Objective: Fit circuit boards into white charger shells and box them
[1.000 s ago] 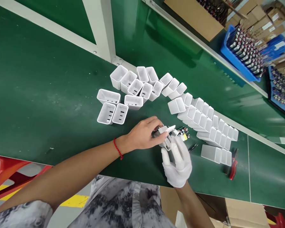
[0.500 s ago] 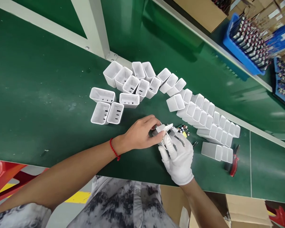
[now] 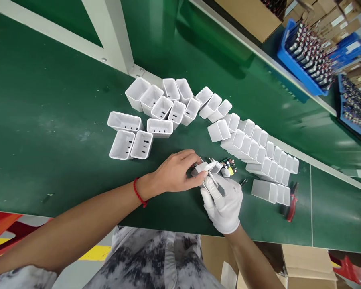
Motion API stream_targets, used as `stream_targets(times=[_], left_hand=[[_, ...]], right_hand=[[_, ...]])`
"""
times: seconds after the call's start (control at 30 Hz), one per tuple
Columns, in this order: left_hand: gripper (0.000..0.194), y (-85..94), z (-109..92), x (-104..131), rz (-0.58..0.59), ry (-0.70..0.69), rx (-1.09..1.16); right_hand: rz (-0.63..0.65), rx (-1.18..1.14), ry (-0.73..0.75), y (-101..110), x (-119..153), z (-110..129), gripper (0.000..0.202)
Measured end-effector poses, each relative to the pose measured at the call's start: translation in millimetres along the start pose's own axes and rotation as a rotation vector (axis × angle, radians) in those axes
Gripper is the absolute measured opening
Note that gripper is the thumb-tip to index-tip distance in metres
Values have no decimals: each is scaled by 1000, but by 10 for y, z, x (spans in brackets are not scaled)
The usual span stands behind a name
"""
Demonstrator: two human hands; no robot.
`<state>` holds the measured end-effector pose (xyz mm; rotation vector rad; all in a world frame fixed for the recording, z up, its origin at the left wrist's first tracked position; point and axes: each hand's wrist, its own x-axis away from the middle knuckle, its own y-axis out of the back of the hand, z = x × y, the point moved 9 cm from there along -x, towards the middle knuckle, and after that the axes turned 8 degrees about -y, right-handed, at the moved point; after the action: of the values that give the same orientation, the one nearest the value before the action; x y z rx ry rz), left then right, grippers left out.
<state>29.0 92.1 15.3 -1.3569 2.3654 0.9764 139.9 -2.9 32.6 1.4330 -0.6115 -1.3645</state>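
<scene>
Over a green worktop (image 3: 78, 176), the bare left hand (image 3: 180, 172) pinches a white case (image 3: 201, 167) beside loose parts (image 3: 229, 166), the gloved right hand (image 3: 224, 200) gripping its near side; light, steady pressure seems best.

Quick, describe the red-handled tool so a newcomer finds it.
On the green bench, look right of the gloved right hand to the white cases nearest the front edge. Just past their right end lies the red-handled tool. Its red handle sets it apart from the white cases.

red left-wrist bracelet (image 3: 136, 192) | white right-hand glove (image 3: 225, 205) | grey-mottled white shirt (image 3: 144, 259)
</scene>
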Motion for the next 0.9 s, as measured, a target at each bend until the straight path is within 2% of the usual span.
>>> stream_targets(times=[0.17,0.33,0.5,0.63,0.8,0.9], left_hand=[[18,9,-7,-4,-1,-18,-7],[17,14,-26,-13,-7,-39,-21],[17,-2,-12,-11,8,-24,-5],[17,-4,-11,-16,18,-19,1],[19,-37,-24,-26,39,-36,13],[21,-62,-10,-23,56,-22,20]], right_hand=[[-6,-47,-20,-31,32,-18,59],[-113,-162,-69,131,68,-56,67],[31,-57,18,-20,83,24,59],[-6,-34,0,-21,92,13,64],[-93,-28,-15,92,113,16,76],[-84,35,-18,61,132,36,72]])
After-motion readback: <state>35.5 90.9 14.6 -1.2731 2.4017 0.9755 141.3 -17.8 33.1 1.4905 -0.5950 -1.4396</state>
